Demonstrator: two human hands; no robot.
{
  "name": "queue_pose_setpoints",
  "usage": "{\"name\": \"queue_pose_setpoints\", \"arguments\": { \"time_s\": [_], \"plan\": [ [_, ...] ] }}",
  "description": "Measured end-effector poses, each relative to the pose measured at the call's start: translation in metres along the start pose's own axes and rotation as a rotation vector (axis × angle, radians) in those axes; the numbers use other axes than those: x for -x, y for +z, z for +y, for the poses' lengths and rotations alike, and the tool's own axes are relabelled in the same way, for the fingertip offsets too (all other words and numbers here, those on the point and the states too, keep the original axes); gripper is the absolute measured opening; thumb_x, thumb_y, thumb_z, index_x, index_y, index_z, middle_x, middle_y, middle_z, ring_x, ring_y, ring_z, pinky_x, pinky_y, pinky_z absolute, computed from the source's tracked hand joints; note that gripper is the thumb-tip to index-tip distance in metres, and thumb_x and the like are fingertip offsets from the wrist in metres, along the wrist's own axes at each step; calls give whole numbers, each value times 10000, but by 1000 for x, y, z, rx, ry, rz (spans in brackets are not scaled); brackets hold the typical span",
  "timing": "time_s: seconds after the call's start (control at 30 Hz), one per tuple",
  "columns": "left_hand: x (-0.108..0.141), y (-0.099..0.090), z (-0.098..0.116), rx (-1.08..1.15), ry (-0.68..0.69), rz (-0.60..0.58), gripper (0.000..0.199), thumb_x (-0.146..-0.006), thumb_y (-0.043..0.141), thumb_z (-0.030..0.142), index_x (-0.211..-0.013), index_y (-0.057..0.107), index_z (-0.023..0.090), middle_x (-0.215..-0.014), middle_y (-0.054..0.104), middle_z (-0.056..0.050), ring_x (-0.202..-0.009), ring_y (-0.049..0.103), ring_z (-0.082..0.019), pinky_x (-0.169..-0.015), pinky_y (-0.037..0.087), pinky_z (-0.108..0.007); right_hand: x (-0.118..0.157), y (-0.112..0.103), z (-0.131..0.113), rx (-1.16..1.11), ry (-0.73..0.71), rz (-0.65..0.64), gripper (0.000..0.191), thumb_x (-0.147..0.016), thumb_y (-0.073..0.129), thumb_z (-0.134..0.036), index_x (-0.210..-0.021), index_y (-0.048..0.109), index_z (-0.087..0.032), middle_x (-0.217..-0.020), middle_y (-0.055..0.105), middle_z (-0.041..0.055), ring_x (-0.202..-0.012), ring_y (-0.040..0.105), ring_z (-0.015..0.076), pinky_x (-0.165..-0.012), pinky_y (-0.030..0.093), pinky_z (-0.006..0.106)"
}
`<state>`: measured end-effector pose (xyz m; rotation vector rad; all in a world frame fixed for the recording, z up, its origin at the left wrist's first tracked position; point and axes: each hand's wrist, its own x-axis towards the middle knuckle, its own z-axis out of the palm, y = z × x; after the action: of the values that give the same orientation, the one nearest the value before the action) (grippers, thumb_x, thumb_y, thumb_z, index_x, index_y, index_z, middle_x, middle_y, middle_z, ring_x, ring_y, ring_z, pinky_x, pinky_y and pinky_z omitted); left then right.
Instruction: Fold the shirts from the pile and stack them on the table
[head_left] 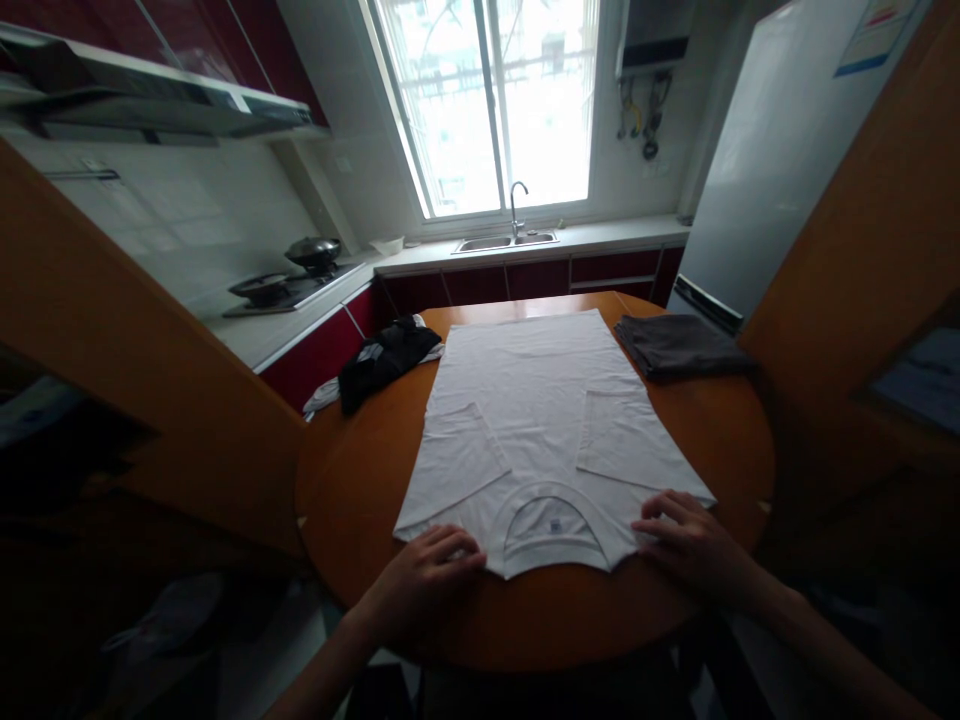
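A white T-shirt (525,390) lies spread flat on a round wooden table (360,470), its collar toward me and its hem at the far side. Both sleeves are turned inward over the body. At the shoulder left of the collar, my left hand (427,570) is closed on the shirt's edge with curled fingers. My right hand (686,540) pinches the opposite shoulder, right of the collar. The thumbs are partly hidden.
Dark crumpled clothes (386,362) lie at the table's left edge, and folded dark grey cloth (682,345) at its right. Beyond stand a counter with a sink (484,243), a stove with pans (313,252) and a fridge (787,150).
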<state>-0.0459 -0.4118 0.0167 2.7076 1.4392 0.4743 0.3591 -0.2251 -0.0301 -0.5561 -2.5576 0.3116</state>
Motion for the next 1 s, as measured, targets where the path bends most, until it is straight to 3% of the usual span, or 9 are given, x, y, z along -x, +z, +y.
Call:
{"name": "queue_pose_setpoints", "arguments": {
  "time_s": [0.4,0.67,1.0],
  "plan": [
    [-1,-6,3,-3,32,-69,267,-979,502,107,-1215,593,192,-1072,680,-88,-1012,640,-194,-866,565,-301,1,-6,-6,134,-124,-15,175,-979,532,-180,-972,698,-233,-932,683,42,-881,596,190,-873,459,371],
    [13,2,2,-47,-45,26,243,-1000,451,113,-1171,609,182,-1000,653,-84,-914,614,-190,-789,565,-298,5,-3,-7,128,-135,29,207,-998,494,-185,-964,696,-215,-895,669,53,-840,590,184,-814,468,341],
    [31,-7,18,82,-21,26,230,-1010,445,119,-1128,627,196,-950,661,-69,-861,625,-161,-746,536,-235,15,-15,-36,13,-138,-42,225,-1009,473,-192,-926,680,-217,-853,660,44,-804,595,169,-762,470,303]
  ]
}}
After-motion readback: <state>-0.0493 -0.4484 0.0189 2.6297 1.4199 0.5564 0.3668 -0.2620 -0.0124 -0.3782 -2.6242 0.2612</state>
